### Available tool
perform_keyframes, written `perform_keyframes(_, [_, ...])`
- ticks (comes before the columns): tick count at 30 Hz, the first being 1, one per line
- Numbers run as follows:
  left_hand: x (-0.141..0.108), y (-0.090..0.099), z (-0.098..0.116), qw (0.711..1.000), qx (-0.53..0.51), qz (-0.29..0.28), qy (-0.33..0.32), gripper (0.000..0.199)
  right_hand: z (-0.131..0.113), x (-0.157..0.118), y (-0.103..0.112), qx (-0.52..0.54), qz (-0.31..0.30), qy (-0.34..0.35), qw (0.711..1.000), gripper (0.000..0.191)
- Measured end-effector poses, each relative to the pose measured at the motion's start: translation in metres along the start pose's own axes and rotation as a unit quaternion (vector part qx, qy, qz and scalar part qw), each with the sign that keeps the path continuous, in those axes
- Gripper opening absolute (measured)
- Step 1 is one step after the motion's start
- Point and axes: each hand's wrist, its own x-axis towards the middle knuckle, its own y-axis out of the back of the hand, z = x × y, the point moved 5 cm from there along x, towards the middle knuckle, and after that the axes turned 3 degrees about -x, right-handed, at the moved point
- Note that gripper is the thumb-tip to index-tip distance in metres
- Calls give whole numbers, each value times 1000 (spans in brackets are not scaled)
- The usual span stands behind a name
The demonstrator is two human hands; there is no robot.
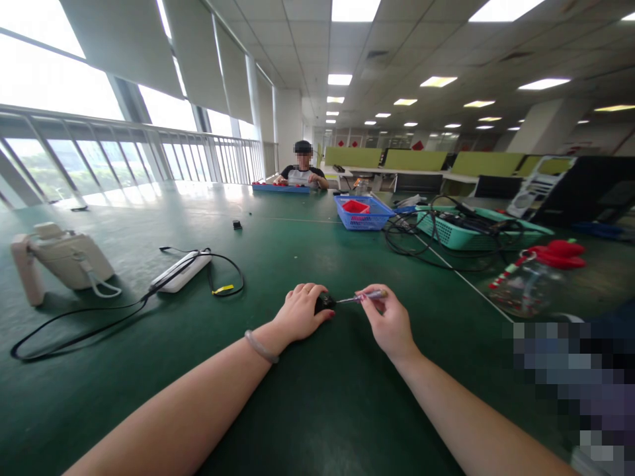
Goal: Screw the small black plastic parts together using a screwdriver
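Observation:
On the green tabletop, my left hand [301,309] is closed round a small black object [325,302], its thumb on the near side and its fingers over the far side. What kind of object this is, I cannot make out. My right hand [389,322] grips a screwdriver [372,295] by its clear handle, thumb against the fingers. The thin metal shaft points left and its tip meets, or nearly meets, the right side of the black object.
A white power bank [183,272] with a black cable and a beige bottle [72,258] stand left. A blue basket [364,215], a teal basket [446,235] with tangled cables and a red-lidded jar [536,281] are right. A person [301,173] sits at the far end behind a blue tray [280,188].

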Motion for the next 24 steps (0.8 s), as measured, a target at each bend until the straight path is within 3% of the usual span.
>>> perform_keyframes(4, [-1, -2, 6, 999, -5, -29, -40, 62, -1, 0, -3, 66, -22, -19, 997, 13])
perform_keyframes(10, [-2, -3, 13, 995, 2, -60, -74, 34, 18, 6, 0, 191, 17, -91, 977, 15])
perform_keyframes(16, [-3, -4, 18, 993, -2, -64, -95, 18, 35, 12, -1, 229, 20, -110, 967, 11])
perform_keyframes(24, [-5, -6, 22, 992, -4, -77, -97, 31, 37, 14, -3, 236, 12, -112, 965, 12])
